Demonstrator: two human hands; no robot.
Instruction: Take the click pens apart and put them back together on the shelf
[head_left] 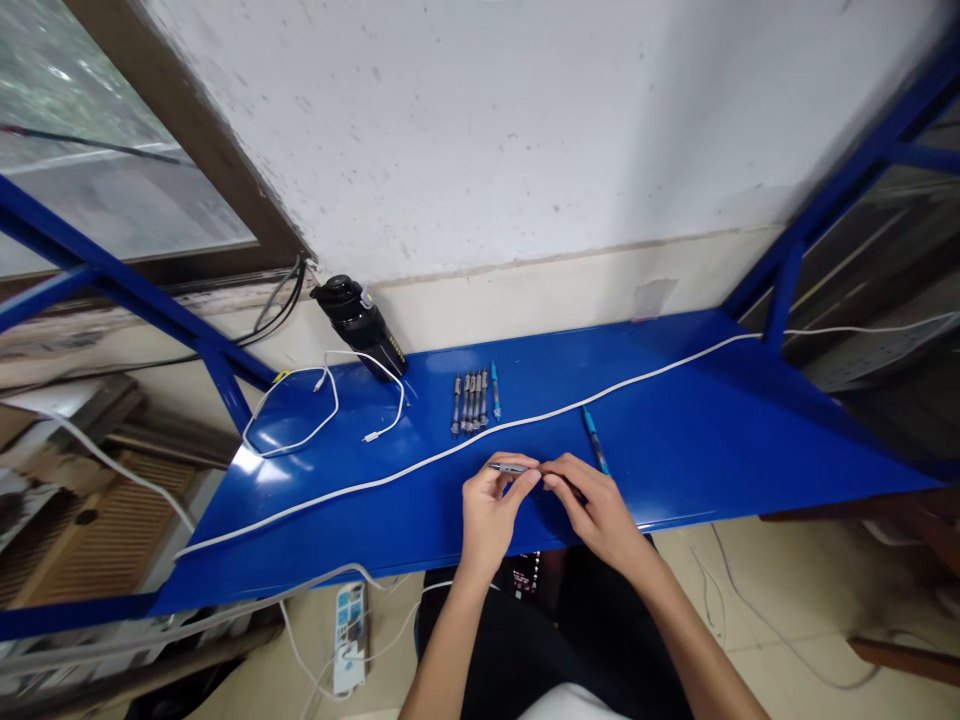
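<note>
pinching grey pen (510, 467) in left hand (489, 508), thumb and fingers closed; pinching its end in right hand (597, 506), fingers curled. held above bench (682, 450), near blue pen (595, 440). beyond cable (420, 463): pen row (470, 403).

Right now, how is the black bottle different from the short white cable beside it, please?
The bottle is black, while the short cable is white. The bottle stands upright; the cable lies in loose curves. The bottle is thick; the cable is thin. Both are on the blue table.
</note>
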